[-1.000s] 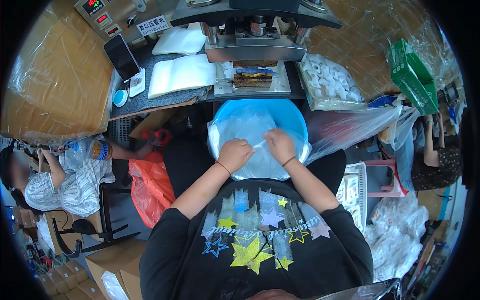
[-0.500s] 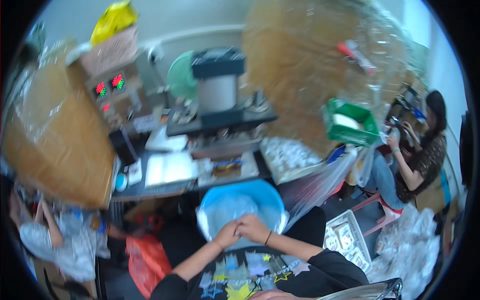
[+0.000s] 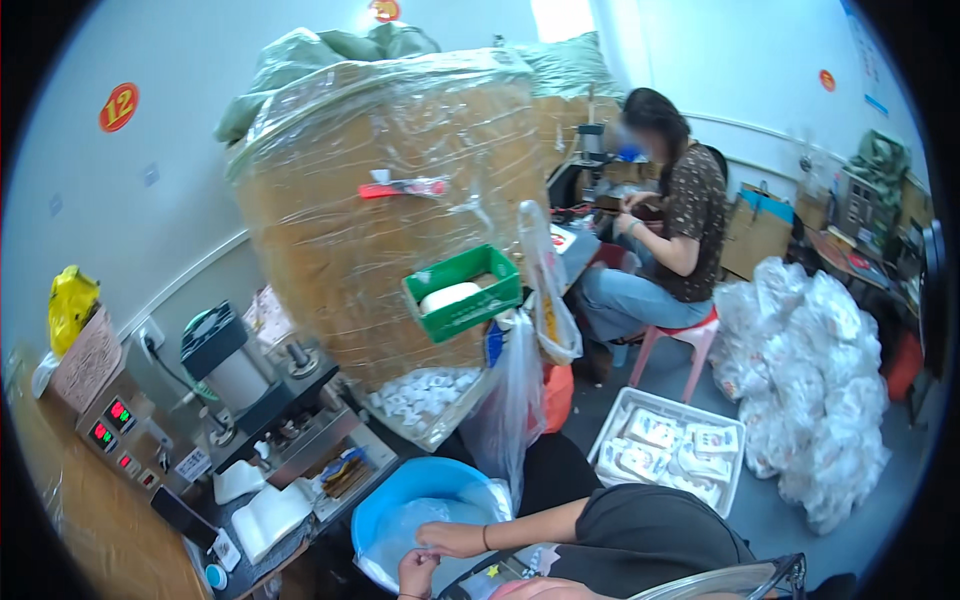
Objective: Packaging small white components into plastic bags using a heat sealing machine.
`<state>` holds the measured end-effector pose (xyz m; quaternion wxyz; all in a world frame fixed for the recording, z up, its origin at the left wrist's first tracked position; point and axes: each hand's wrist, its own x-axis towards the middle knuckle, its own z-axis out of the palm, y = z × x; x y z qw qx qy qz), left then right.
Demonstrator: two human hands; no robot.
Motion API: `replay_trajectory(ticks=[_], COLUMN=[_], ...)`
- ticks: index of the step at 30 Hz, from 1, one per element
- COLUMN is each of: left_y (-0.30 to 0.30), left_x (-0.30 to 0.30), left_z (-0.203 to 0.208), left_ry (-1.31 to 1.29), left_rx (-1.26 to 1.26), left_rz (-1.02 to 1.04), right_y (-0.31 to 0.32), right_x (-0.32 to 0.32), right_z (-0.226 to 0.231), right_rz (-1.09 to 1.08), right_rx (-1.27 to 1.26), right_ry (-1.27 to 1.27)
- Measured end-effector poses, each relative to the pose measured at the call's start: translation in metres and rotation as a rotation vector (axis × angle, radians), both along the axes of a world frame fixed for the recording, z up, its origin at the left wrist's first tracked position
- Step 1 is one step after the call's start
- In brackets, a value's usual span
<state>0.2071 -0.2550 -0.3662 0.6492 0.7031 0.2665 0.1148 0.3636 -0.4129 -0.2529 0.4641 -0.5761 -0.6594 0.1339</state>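
Observation:
A blue basin (image 3: 363, 520) with clear plastic film (image 3: 465, 505) in it stands in front of me at the lower middle. Over its near side my right hand (image 3: 452, 541) reaches in from the right, wrist banded by a dark cord, with its fingers bent and closed. My left hand (image 3: 417, 573) is just below it at the frame's lower part, fingers pinched together. The two hands nearly touch at the fingertips. Whatever lies between their fingers is too small to make out.
A press machine (image 3: 235, 365) stands on the left bench beside a control box (image 3: 118, 430) with lit displays. A green crate (image 3: 465, 320) hangs before the wrapped cardboard. Rightward are a white basket (image 3: 610, 450) of packs, a seated person (image 3: 690, 210) and bulging clear bags (image 3: 815, 390).
My view has swung to the right, so the basin and bench sit further left. My hands, clasped together over the basin before, are now slightly apart, the left one lower.

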Motion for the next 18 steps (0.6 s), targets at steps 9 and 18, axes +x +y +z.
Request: replay_trajectory(ticks=[9,18], left_y=[0.016,-0.053], left_x=[0.026,-0.02], left_z=[-0.007,0.098], left_ry=[-0.172,0.482], left_rx=[1.123,1.054], left_rz=[-0.268,-0.443], right_y=[0.025,0.014], right_x=[0.017,0.006], right_z=[-0.047,-0.056], right_rz=[0.201,-0.261], right_rx=[-0.361,-0.509], right_ry=[0.305,-0.538])
